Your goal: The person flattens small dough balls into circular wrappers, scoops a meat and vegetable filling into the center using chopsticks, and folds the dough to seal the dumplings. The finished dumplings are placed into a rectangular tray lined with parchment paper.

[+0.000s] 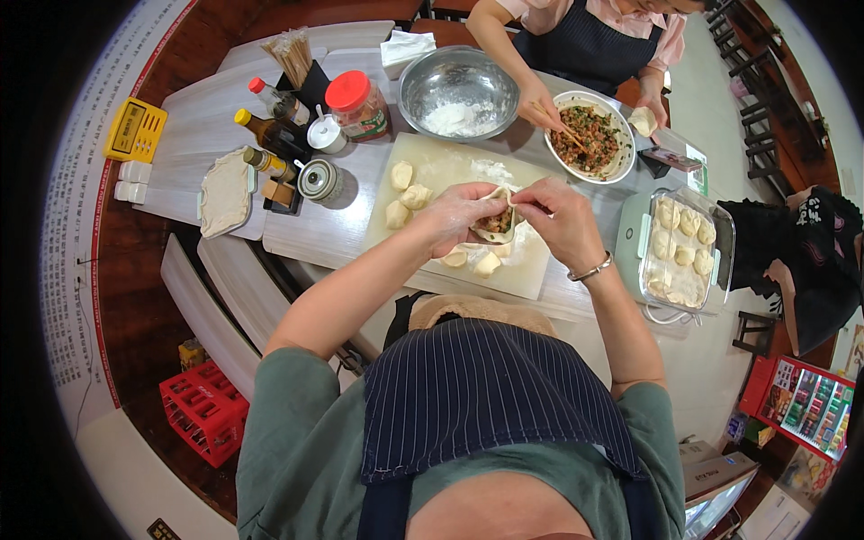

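Observation:
My left hand [453, 217] cradles a round dough wrapper [498, 236] with meat and green filling, still open at the top. The fingers of my right hand [555, 214] pinch that wrapper's far right edge. Both hands are above a pale cutting board [439, 158] dusted with flour. Dough pieces [401, 175] lie on the board's left part, and more [486, 264] sit below my hands. At the upper right, a white bowl [629, 152] holds minced filling [588, 138]; a co-worker's hand holds chopsticks [570, 128] in it, and their other hand holds a wrapper [642, 121].
A steel bowl [412, 101] with flour stands behind the board. Right of the board, a clear-walled appliance [628, 233] contains filled buns [685, 255]. Bottles [273, 135], a red-lidded jar [358, 111], a lidded glass jar [320, 181] and a tray of flat dough [227, 192] stand left.

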`<state>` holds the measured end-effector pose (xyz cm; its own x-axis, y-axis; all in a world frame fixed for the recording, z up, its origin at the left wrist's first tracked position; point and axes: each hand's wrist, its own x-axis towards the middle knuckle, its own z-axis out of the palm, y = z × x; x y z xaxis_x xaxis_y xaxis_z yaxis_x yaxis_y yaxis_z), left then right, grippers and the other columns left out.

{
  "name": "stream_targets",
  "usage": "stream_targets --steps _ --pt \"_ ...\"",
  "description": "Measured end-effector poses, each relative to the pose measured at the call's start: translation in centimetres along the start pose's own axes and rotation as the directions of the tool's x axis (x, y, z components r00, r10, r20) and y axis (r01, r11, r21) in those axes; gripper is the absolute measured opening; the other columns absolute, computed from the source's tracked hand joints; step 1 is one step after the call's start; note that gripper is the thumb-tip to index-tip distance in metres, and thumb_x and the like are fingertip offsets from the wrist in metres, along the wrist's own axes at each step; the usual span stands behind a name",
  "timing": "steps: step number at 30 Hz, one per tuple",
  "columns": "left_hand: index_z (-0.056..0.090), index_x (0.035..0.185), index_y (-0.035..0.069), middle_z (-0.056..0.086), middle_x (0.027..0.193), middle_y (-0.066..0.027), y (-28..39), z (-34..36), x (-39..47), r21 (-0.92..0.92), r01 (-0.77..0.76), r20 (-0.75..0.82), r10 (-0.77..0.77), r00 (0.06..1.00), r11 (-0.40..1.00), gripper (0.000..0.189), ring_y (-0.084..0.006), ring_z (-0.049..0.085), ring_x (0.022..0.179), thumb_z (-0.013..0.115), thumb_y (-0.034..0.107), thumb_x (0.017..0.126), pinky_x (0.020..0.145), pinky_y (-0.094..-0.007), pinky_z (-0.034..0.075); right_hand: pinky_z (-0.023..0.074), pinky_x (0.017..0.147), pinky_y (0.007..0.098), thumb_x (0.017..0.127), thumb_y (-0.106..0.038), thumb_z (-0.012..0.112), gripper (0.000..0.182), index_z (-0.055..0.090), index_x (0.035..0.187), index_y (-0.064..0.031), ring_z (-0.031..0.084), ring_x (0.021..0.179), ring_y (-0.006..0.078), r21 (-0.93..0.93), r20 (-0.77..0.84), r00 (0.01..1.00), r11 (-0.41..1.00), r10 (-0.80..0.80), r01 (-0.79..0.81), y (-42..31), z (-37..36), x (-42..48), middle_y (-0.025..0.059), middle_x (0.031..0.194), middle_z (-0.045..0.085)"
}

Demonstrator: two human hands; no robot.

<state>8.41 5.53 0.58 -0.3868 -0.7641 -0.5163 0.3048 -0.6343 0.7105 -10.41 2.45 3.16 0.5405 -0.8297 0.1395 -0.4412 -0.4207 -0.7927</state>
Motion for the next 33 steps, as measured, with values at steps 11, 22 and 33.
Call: stream_targets --steps 11,22,33 --pt "0.044 0.128 0.010 0.055 0.116 -0.0091 3.6 0.4 0.2 -0.063 -0.017 0.073 0.022 0.997 0.998 0.043 -0.0191 0.059 0.099 0.049 0.034 0.093 0.077 -0.0335 0.051 0.0491 0.066 0.0263 0.077 -0.006 0.064 0.009 0.062 0.086 -0.0020 0.060 0.073 0.0165 0.174 -0.113 0.992 0.984 0.054 -0.034 0.3 -1.9 0.9 0.0076 0.082 0.061" --pt "0.037 0.133 0.008 0.050 0.119 -0.0088 0.9 2.6 0.9 -0.236 -0.273 0.010 0.283 0.959 0.932 0.040 -0.0220 0.054 0.107 0.043 0.023 0.096 0.093 -0.0389 0.047 0.0493 0.064 0.0259 0.076 -0.005 0.066 0.022 0.065 0.097 0.0006 0.060 0.073 0.0140 0.383 -0.188 0.950 0.909 0.251 -0.164 2.0 0.4 0.3 0.0084 0.095 0.061" --pt "0.044 0.124 0.006 0.052 0.113 -0.0048 3.6 2.8 1.0 0.208 -0.196 0.135 0.170 0.976 0.958 0.036 -0.0148 0.054 0.100 0.050 0.025 0.093 0.090 -0.0355 0.049 0.0485 0.062 0.0276 0.075 -0.007 0.067 0.010 0.065 0.083 -0.0004 0.060 0.069 0.0189 0.032 -0.176 0.984 0.999 0.023 -0.018 -1.0 -2.5 1.4 0.0088 0.074 0.058"
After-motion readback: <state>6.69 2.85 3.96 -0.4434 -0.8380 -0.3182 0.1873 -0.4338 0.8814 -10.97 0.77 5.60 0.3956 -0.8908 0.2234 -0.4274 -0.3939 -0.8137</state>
